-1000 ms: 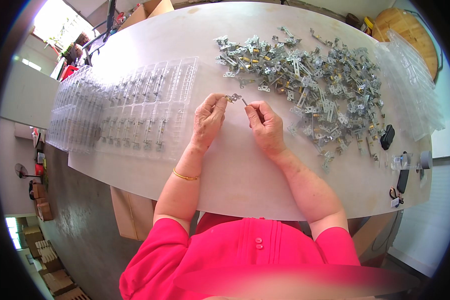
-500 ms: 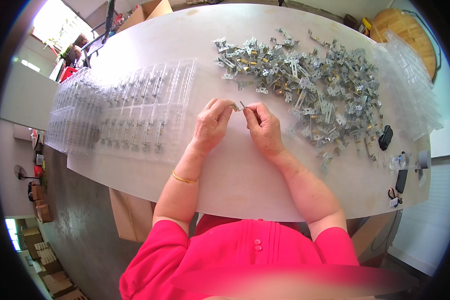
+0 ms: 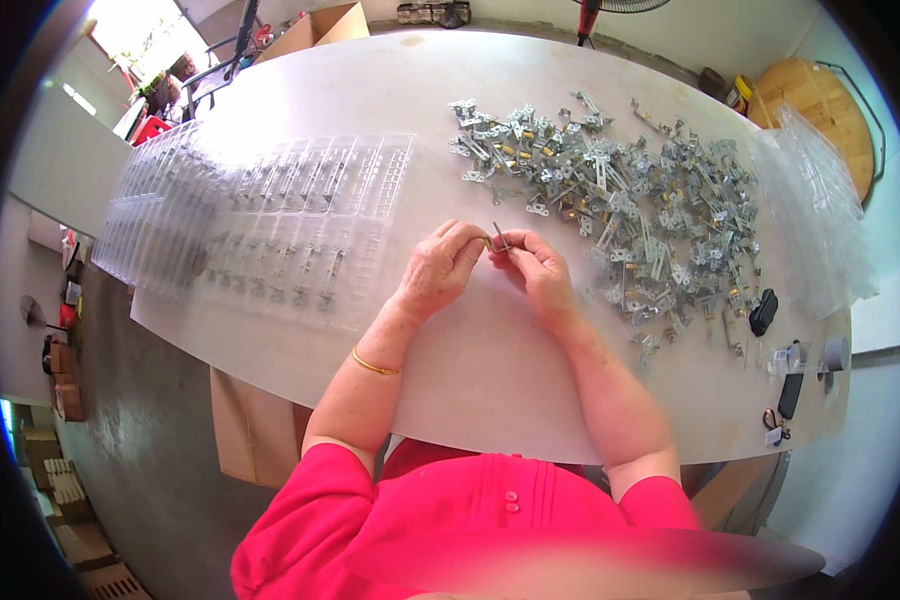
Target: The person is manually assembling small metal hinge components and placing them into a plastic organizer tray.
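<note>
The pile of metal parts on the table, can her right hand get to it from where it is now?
Probably yes: the pile of metal parts lies just beside the right hand, bare table between.

White table (image 3: 490, 380) — on it clear plastic trays (image 3: 270, 215), a heap of metal parts (image 3: 620, 220), clear bags (image 3: 815, 220)

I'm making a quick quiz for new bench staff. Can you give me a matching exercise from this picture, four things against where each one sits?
Things:
1. small metal part
2. heap of metal fittings
3. clear plastic trays
4. gold bangle

Places:
A. on the left wrist
B. spread over the table to the right of the hands
C. pinched between the fingertips of the left hand and right hand
D. laid in rows on the table to the left of the hands

Pairs: 1-C, 2-B, 3-D, 4-A
</note>
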A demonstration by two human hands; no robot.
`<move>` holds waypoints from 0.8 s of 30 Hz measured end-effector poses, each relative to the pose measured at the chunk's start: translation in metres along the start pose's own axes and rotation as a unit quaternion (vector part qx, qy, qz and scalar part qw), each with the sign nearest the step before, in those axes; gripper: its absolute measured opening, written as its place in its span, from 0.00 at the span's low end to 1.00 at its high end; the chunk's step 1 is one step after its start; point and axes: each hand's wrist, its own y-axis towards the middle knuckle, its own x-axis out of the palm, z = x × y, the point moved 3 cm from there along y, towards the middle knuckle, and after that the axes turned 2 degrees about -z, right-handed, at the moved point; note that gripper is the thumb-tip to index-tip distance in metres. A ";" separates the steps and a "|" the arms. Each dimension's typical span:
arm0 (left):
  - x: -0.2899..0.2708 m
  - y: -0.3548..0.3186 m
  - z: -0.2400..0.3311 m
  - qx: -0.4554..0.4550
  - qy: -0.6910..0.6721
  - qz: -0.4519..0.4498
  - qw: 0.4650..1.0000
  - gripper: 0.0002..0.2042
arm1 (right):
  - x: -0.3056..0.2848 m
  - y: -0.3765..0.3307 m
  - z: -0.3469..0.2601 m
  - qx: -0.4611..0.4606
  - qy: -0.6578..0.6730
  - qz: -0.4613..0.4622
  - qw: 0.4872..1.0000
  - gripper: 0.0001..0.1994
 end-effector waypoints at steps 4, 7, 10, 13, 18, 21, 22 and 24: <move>0.000 -0.001 0.000 0.003 -0.064 -0.024 0.998 0.03 | -0.009 0.003 0.000 0.026 0.004 -0.014 1.000 0.08; 0.002 -0.001 0.004 0.026 -0.073 -0.052 0.996 0.02 | -0.016 0.007 0.003 0.009 0.029 -0.035 0.999 0.07; 0.005 -0.001 0.003 0.024 -0.089 -0.069 0.993 0.02 | -0.017 0.008 0.006 -0.011 0.053 -0.008 0.998 0.06; 0.006 -0.002 -0.006 -0.067 -0.131 -0.061 0.987 0.03 | -0.011 0.003 0.000 -0.071 0.045 0.026 0.996 0.06; 0.004 -0.004 -0.022 -0.252 -0.269 -0.047 0.928 0.07 | 0.000 -0.003 -0.008 -0.175 -0.025 0.013 0.984 0.04; 0.008 -0.004 -0.022 -0.249 -0.246 -0.051 0.935 0.07 | 0.002 -0.007 -0.009 -0.205 -0.101 0.004 0.974 0.03; 0.009 -0.004 -0.022 -0.251 -0.247 -0.054 0.935 0.07 | 0.002 -0.007 -0.010 -0.234 -0.177 0.010 0.956 0.03; 0.008 -0.004 -0.019 -0.237 -0.259 -0.068 0.934 0.09 | 0.003 -0.007 -0.011 -0.258 -0.252 0.019 0.932 0.03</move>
